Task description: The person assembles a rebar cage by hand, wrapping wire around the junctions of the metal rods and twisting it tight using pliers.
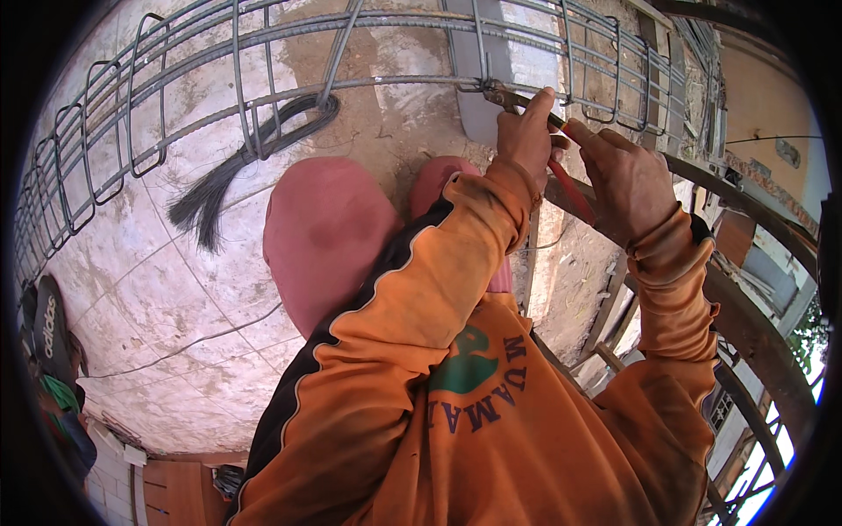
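Observation:
A pair of pincers (pixel 574 195) with red handles reaches up to a lower bar of a steel rebar cage (pixel 386 81). The dark metal jaws touch the bar beside a stirrup. My right hand (pixel 627 180) is closed around the red handles. My left hand (pixel 526 138) is closed by the neck of the pincers, close to the bar, its thumb pointing up. Part of the tool is hidden behind its fingers. Left of both hands, a bundle of thin dark tie wire (pixel 230 180) hangs folded over the cage and rests on the pale floor.
The cage curves across the whole far side, with stirrups sticking down. My knees (pixel 329 232) in pink trousers are close below it. Wooden beams (pixel 745 324) stand at the right. A dark bag-like item (pixel 54 329) lies at the far left. A thin cord (pixel 189 344) crosses the floor.

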Tool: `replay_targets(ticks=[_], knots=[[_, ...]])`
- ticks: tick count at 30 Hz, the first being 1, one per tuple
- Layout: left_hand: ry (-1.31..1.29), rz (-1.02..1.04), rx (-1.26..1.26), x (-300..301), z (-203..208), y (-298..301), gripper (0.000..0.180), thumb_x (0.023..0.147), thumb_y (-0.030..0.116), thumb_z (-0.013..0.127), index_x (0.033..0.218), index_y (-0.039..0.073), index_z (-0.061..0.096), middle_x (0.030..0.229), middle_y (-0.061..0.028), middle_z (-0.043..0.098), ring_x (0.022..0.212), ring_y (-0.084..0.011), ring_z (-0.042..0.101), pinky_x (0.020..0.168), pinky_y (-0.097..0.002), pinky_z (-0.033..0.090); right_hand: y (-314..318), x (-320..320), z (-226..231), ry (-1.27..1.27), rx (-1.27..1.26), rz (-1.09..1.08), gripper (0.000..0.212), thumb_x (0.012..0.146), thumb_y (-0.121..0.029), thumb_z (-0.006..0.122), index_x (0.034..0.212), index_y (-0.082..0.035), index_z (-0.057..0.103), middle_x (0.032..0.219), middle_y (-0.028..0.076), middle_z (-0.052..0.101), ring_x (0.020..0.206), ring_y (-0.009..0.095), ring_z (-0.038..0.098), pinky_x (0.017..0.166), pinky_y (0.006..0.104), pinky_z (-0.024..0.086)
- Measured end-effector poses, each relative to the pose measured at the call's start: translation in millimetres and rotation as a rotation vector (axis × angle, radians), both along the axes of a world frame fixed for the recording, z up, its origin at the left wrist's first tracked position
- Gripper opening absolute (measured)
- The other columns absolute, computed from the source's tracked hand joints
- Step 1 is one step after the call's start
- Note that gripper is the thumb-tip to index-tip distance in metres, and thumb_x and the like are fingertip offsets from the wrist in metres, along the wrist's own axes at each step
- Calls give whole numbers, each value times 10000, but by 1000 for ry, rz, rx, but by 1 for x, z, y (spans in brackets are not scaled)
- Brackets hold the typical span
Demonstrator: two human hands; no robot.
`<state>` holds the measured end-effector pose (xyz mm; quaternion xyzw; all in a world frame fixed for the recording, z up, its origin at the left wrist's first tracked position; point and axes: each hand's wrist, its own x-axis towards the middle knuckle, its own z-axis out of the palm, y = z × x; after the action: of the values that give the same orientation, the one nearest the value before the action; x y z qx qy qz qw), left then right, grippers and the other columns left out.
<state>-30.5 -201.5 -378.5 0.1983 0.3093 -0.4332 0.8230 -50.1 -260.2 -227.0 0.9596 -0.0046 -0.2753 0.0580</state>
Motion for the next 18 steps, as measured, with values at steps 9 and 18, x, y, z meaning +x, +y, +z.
replay_targets(ticks=[9, 18], knots=[[134, -15, 57, 13, 10, -23, 258, 944, 232, 543, 987, -20, 512, 786, -120, 516, 545, -204, 510, 436, -307, 397, -7, -12, 2, -29, -343, 284, 828, 731, -389, 729, 1385, -9, 392, 1101, 96, 545, 1007, 210, 552, 877, 373, 411], [353, 137, 83, 56, 14, -63, 392, 983, 331, 472, 1123, -33, 502, 955, -161, 562, 774, -260, 613, 623, -372, 497, -114, 91, -32, -242, -257, 851, 301, 830, -150, 563, 1128, -115, 552, 943, 45, 577, 899, 234, 595, 813, 376, 462]])
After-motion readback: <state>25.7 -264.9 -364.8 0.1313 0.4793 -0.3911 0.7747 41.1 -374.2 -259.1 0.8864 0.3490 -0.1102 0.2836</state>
